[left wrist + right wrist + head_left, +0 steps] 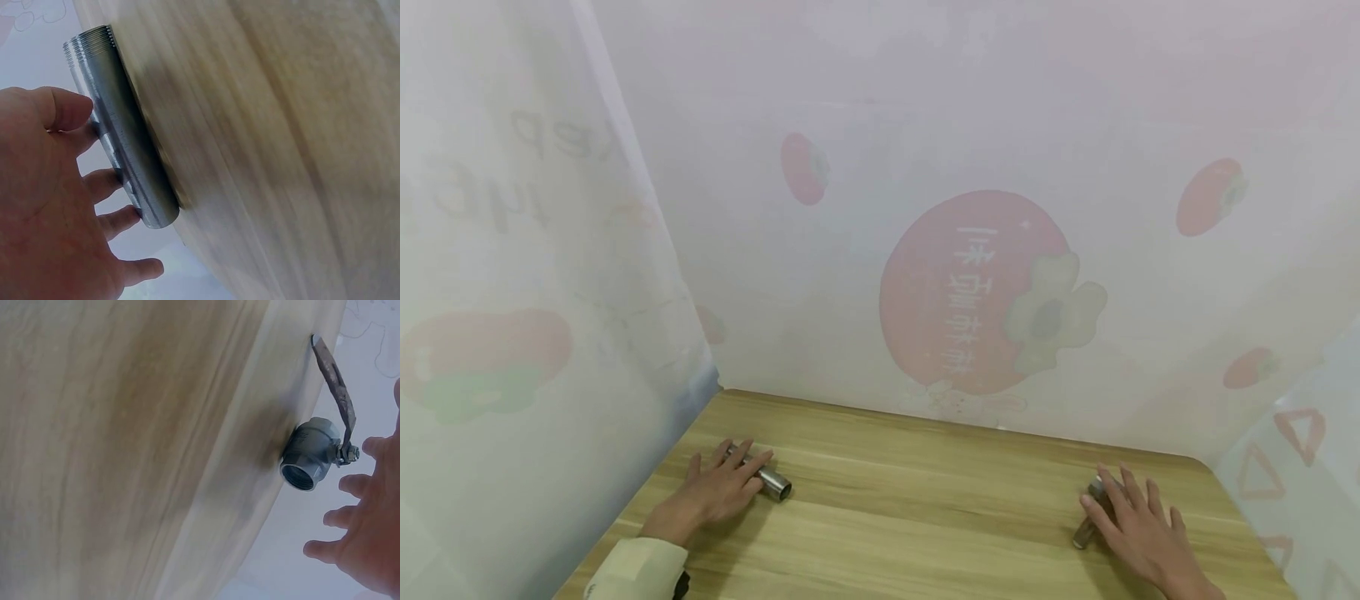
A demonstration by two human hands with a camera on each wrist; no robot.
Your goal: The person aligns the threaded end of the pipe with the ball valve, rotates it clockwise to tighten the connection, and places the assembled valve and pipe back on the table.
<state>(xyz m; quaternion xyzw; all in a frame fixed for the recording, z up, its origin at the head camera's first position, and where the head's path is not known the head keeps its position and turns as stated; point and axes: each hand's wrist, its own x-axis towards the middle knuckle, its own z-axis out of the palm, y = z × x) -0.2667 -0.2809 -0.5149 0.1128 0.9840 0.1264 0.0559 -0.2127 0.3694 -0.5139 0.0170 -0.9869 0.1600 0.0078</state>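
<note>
A steel pipe [776, 483] with a threaded end lies on the left part of the wooden table. My left hand [718, 492] is spread over it, and its fingertips rest along the pipe [128, 137] in the left wrist view. On the right part of the table lies a metal ball valve [311, 450] with a long lever handle [336, 381] and a threaded opening. My right hand [1146, 533] hovers by the valve with fingers extended; in the right wrist view its fingers [350, 517] look apart from the valve body.
The wooden table [910, 517] has pale sheets around it. The back sheet [835, 275] and the left sheet [512, 250] carry printed red fruit; the right one [1322, 500] shows triangle prints. My left arm wears a light sleeve [636, 567].
</note>
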